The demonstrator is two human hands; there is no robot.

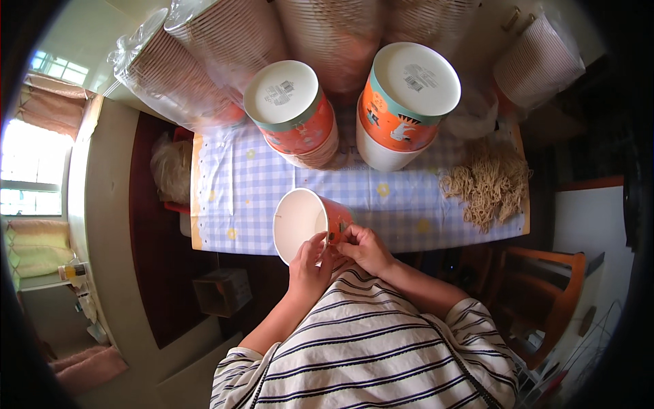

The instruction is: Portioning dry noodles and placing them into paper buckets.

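Lying on its side at the near edge of the table, an orange paper cup with a white inside is held between both hands, its open mouth turned toward the person's left. The left hand closes on the lower rim of the cup, thumb and fingertips pinching the paper edge. The right hand closes on the cup's base end, its fingers bunched against the orange wall; what exactly the fingertips pinch there is too small to tell. Both forearms come up out of a white shirt with dark stripes.

The cup rests over a pale blue and white checked tablecloth with small yellow flowers. Farther back on the cloth stand two upturned stacks of like cups, white bottoms up: one orange and teal stack toward the left and a taller one just beside it on the right. Behind them lean long sleeves of nested cups in clear plastic wrap. To the right, well apart from the hands, lies a heap of tan twine loops. A wooden chair stands at the person's right.
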